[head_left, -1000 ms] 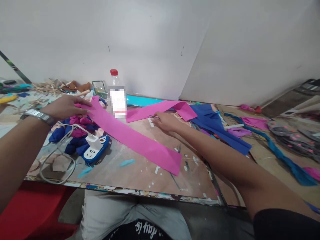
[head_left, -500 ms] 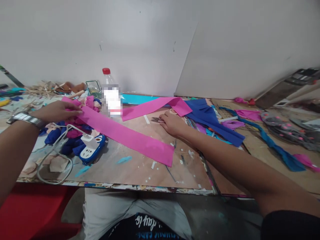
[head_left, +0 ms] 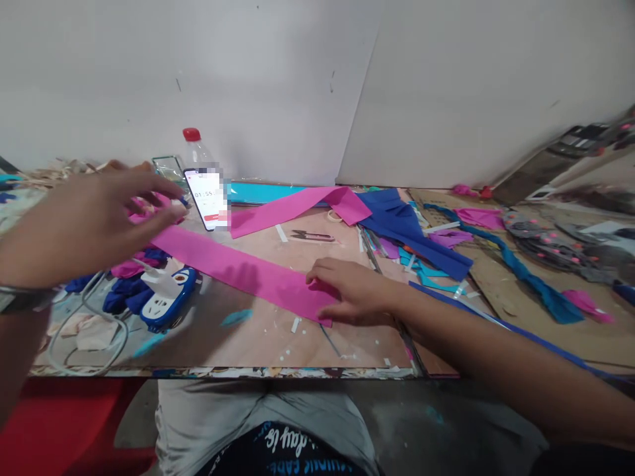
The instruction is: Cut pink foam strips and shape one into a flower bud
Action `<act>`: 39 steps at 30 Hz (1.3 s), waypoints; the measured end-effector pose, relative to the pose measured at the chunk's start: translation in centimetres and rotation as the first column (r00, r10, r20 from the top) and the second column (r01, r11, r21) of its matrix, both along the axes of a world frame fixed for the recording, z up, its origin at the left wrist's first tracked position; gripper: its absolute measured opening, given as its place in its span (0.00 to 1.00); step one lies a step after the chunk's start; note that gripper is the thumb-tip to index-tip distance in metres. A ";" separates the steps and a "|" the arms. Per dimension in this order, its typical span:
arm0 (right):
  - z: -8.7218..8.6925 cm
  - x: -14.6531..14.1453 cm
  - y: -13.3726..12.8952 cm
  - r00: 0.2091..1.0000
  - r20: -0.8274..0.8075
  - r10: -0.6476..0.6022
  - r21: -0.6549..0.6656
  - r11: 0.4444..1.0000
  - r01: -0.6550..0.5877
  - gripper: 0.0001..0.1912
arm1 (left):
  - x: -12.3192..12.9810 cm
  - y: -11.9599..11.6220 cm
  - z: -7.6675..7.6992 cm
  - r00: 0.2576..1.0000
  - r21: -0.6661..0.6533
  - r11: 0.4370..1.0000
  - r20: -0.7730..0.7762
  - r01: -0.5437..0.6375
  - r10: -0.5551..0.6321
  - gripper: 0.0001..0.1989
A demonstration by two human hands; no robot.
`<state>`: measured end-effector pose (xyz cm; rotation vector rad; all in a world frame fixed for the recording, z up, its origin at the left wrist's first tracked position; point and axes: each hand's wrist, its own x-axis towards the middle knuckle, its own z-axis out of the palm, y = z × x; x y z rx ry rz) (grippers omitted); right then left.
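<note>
A long pink fabric strip (head_left: 248, 268) lies slantwise on the paper-covered table (head_left: 278, 344). Over its right end is my right hand (head_left: 352, 294), thumb and fingers apart at the cloth; whether they press on it I cannot tell. My left hand (head_left: 94, 221), blurred by motion, hovers above the strip's left end with thumb and fingers apart and nothing seen between them. Beyond the strip lie thread snips (head_left: 312, 236). Farther back, a second pink strip (head_left: 292, 208) is bent over at its right end, beside folded blue fabric (head_left: 407, 231).
A phone (head_left: 206, 198) leans before a red-capped bottle (head_left: 193, 149). At the left, a power strip (head_left: 171, 301) with a charger and white cable (head_left: 124, 330) sits by bunched blue and pink cloth. A twisted teal strip (head_left: 520, 264) lies on cardboard (head_left: 496, 311) to the right.
My right hand has let go of the snips and come nearer, to the pink strip's right end. My left hand has lifted off the strip's left end. A narrow blue strip now shows at right.
</note>
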<state>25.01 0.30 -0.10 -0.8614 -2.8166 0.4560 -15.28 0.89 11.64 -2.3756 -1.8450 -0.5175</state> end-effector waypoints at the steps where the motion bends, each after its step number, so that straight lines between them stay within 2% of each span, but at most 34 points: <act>1: 0.0 -0.3 -0.8 1.000 0.002 -0.010 -0.009 1.000 0.010 0.30 | 2.4 -0.9 -0.5 0.995 0.011 0.995 -0.015 0.095 -0.095 0.26; 3: -0.2 -0.7 -1.9 1.000 0.011 0.010 0.014 1.000 -0.010 0.26 | 6.8 -2.1 -2.0 0.939 -0.040 0.939 -0.005 0.343 -0.343 0.24; 5: -0.5 -0.9 -2.4 0.999 0.025 0.036 0.037 0.999 -0.036 0.19 | 10.3 -2.5 -4.1 0.877 -0.080 0.873 0.023 0.481 -0.480 0.22; 7: -0.8 -0.8 -2.4 0.998 0.026 0.065 0.051 0.996 -0.066 0.11 | 12.8 -2.2 -6.2 0.814 -0.182 0.798 0.031 0.575 -0.580 0.17; 10: -1.2 -0.6 -2.2 0.994 -0.018 0.107 0.046 0.993 -0.106 0.04 | 15.1 -1.5 -8.8 0.718 -0.251 0.682 0.087 0.687 -0.691 0.15; 13: -1.3 -0.3 -2.1 0.989 -0.087 0.117 0.043 0.993 -0.113 0.03 | 16.3 -1.0 -10.7 0.597 -0.263 0.549 0.158 0.793 -0.787 0.19; 14: -1.3 -0.1 -2.1 0.987 -0.115 0.116 0.044 0.993 -0.111 0.02 | 16.5 -1.0 -11.3 0.580 -0.267 0.531 0.162 0.804 -0.798 0.21; 16: -1.2 0.1 -1.9 0.976 -0.188 0.107 0.033 0.994 -0.102 0.01 | 16.7 -0.9 -12.2 0.590 -0.233 0.551 0.153 0.801 -0.793 0.23; 18: -1.1 0.4 -1.7 0.959 -0.271 0.080 -0.003 0.996 -0.084 0.02 | 16.7 -0.8 -12.9 0.614 -0.176 0.590 0.140 0.788 -0.777 0.17; 20: -1.0 0.7 -1.7 0.943 -0.332 0.009 -0.062 0.998 -0.032 0.03 | 16.6 -0.8 -13.3 0.642 -0.165 0.622 0.135 0.766 -0.755 0.12; 22: -0.9 0.9 -1.7 0.925 -0.372 -0.080 -0.131 0.991 0.033 0.05 | 16.5 -0.8 -13.5 0.682 -0.185 0.658 0.133 0.730 -0.719 0.13; 24: -0.8 1.1 -1.9 0.908 -0.399 -0.128 -0.164 0.984 0.067 0.11 | 16.4 -0.9 -13.4 0.732 -0.205 0.704 0.128 0.680 -0.669 0.13; 26: -0.8 1.0 -2.1 0.906 -0.406 -0.120 -0.131 0.989 0.072 0.20 | 16.3 -0.9 -13.2 0.761 -0.219 0.730 0.131 0.647 -0.635 0.12; 28: -0.8 0.9 -2.1 0.916 -0.392 -0.085 -0.053 0.996 0.069 0.20 | 16.3 -1.0 -13.2 0.753 -0.217 0.722 0.147 0.657 -0.641 0.12; 31: -1.1 0.7 -1.9 0.917 -0.397 -0.030 0.025 0.999 0.044 0.08 | 16.3 -1.1 -13.4 0.717 -0.173 0.696 0.179 0.697 -0.674 0.14; 33: -1.2 0.6 -1.7 0.910 -0.414 -0.006 0.046 0.999 0.028 0.09 | 16.2 -1.2 -13.6 0.703 -0.146 0.689 0.195 0.710 -0.684 0.16; 36: -1.5 0.6 -1.4 0.890 -0.455 -0.019 0.048 0.998 0.046 0.11 | 16.1 -1.4 -13.9 0.685 -0.123 0.676 0.208 0.726 -0.698 0.18; 39: -1.5 0.5 -1.6 0.890 -0.453 -0.053 -0.039 0.998 0.039 0.11 | 16.0 -1.5 -14.4 0.649 -0.083 0.648 0.210 0.757 -0.732 0.17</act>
